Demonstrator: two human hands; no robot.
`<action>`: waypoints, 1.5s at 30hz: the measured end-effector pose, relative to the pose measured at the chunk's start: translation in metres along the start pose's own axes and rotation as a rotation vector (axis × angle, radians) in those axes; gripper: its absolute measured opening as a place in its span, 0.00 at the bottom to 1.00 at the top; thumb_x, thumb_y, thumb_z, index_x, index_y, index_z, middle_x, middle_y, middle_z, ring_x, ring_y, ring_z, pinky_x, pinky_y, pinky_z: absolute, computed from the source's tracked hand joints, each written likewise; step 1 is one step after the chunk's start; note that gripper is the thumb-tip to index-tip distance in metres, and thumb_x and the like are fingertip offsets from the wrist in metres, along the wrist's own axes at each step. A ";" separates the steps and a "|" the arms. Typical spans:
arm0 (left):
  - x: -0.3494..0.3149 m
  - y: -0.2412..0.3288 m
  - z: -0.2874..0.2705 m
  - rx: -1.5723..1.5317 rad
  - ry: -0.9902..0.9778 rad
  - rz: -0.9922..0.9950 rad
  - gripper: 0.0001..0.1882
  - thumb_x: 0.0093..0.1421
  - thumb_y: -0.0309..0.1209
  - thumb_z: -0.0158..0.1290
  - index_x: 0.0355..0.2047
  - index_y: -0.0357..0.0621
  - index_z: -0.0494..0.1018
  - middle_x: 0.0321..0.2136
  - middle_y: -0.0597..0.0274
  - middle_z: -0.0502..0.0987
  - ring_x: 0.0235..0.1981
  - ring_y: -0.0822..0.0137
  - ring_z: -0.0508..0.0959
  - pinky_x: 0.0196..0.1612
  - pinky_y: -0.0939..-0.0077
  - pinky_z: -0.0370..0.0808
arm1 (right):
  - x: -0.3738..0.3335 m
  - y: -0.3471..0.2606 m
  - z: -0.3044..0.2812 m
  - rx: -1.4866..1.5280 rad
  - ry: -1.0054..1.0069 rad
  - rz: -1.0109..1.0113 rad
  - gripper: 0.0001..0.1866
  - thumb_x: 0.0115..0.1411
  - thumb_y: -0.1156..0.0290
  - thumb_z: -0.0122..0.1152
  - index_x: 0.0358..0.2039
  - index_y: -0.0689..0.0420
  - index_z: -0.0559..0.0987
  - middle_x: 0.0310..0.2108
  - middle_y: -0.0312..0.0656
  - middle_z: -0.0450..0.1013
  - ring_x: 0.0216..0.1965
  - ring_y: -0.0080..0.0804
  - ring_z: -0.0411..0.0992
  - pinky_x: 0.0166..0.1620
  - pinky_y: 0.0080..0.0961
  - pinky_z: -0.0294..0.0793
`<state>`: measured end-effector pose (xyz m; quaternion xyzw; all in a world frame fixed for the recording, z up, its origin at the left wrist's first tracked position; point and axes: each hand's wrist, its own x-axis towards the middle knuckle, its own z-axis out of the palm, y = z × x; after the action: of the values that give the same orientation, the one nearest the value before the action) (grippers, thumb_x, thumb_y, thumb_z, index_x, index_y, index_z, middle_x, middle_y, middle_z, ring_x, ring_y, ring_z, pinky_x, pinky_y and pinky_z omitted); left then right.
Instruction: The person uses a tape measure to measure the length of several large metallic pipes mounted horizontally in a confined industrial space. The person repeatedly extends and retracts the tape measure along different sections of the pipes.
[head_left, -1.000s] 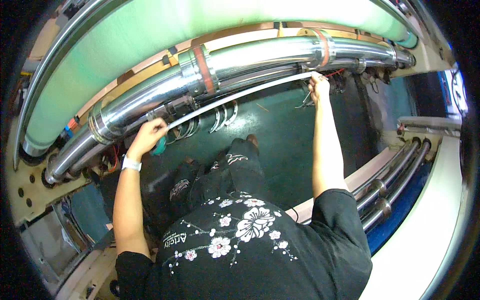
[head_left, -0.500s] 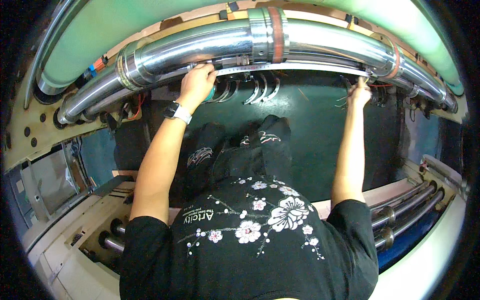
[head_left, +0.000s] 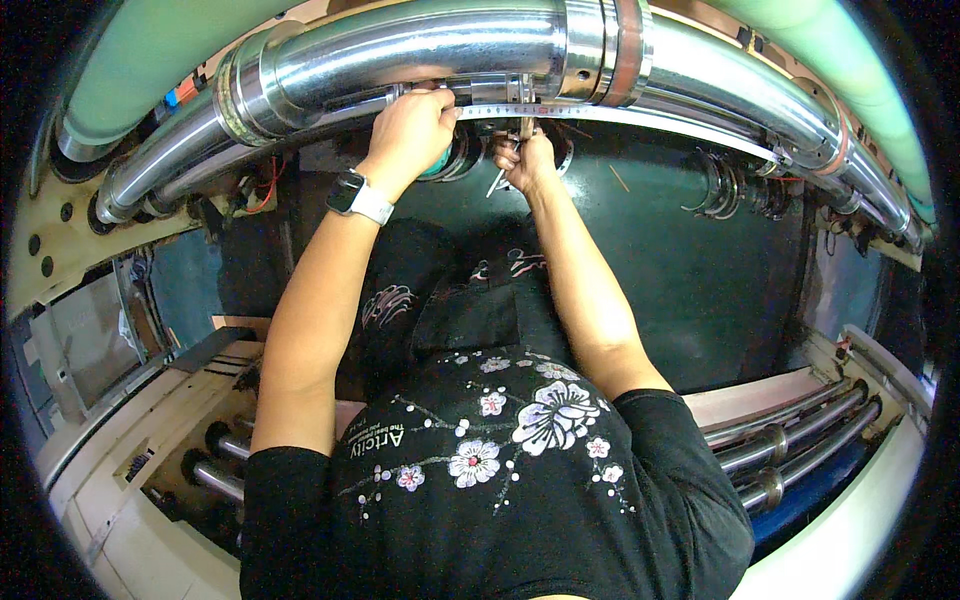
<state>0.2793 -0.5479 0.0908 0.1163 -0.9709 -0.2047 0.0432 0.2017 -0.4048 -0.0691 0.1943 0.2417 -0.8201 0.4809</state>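
My left hand [head_left: 412,128] is closed at the left end of a white measuring tape [head_left: 640,119]. The tape runs to the right beneath the big chrome roller [head_left: 420,65]. A teal piece [head_left: 437,168] shows just below that hand; whether it is the tape's case I cannot tell. My right hand [head_left: 530,160] is closed just below the tape, at a metal collar [head_left: 522,92] on the thinner shaft. A thin metal rod [head_left: 494,182], like a hex key, sticks out of its fingers. Curved metal rings [head_left: 463,160] hang between and beside the hands.
Light green rollers [head_left: 190,70] arch over the far side. More curved rings [head_left: 715,185] hang at the right over a dark green surface [head_left: 640,250]. Steel rods [head_left: 800,450] lie low on the right, and a pale machine frame [head_left: 120,480] stands on the left.
My right hand has moved left from the tape's far right end to the collar near my left hand. A thin rod now shows in it. The view has shifted slightly right.
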 end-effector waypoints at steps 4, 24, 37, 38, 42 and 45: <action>0.001 -0.004 -0.001 -0.008 -0.016 0.026 0.10 0.51 0.35 0.49 0.24 0.40 0.70 0.22 0.48 0.71 0.27 0.49 0.72 0.31 0.60 0.67 | -0.004 0.005 0.014 -0.011 0.166 -0.084 0.23 0.60 0.54 0.24 0.24 0.58 0.63 0.13 0.39 0.56 0.09 0.24 0.47 0.13 0.21 0.45; 0.000 -0.001 -0.004 -0.028 -0.028 0.016 0.11 0.50 0.34 0.49 0.24 0.38 0.70 0.24 0.48 0.71 0.28 0.49 0.72 0.32 0.61 0.67 | 0.003 0.021 0.022 -0.066 0.145 -0.081 0.15 0.60 0.61 0.23 0.26 0.53 0.61 0.13 0.36 0.54 0.10 0.23 0.47 0.12 0.19 0.45; 0.001 -0.003 -0.005 -0.032 -0.060 0.009 0.11 0.51 0.35 0.49 0.24 0.38 0.70 0.23 0.48 0.72 0.29 0.49 0.72 0.31 0.60 0.67 | 0.005 0.019 0.019 -0.080 0.169 -0.033 0.17 0.59 0.62 0.24 0.23 0.57 0.61 0.11 0.36 0.53 0.09 0.23 0.47 0.12 0.20 0.45; 0.001 -0.003 -0.004 -0.035 -0.053 0.010 0.10 0.51 0.35 0.49 0.24 0.39 0.70 0.23 0.48 0.72 0.29 0.49 0.72 0.31 0.61 0.67 | 0.006 0.019 0.018 -0.084 0.181 -0.028 0.17 0.59 0.61 0.24 0.23 0.57 0.61 0.11 0.36 0.53 0.09 0.23 0.47 0.12 0.20 0.45; -0.008 -0.011 -0.002 -0.087 0.037 0.105 0.12 0.51 0.36 0.49 0.23 0.39 0.69 0.23 0.50 0.70 0.27 0.51 0.71 0.29 0.62 0.67 | -0.013 0.021 0.028 -0.565 0.414 -0.157 0.20 0.58 0.55 0.30 0.27 0.59 0.65 0.14 0.40 0.61 0.11 0.26 0.56 0.13 0.24 0.55; -0.028 -0.016 0.004 -0.159 -0.165 0.227 0.15 0.52 0.40 0.49 0.21 0.39 0.68 0.20 0.53 0.68 0.24 0.54 0.70 0.27 0.65 0.67 | -0.031 0.017 -0.007 -1.682 0.462 -0.207 0.24 0.54 0.55 0.42 0.33 0.66 0.71 0.37 0.62 0.67 0.43 0.54 0.65 0.45 0.38 0.64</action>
<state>0.3089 -0.5536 0.0800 -0.0153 -0.9588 -0.2836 -0.0047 0.2312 -0.3862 -0.0608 -0.0863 0.8736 -0.3500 0.3269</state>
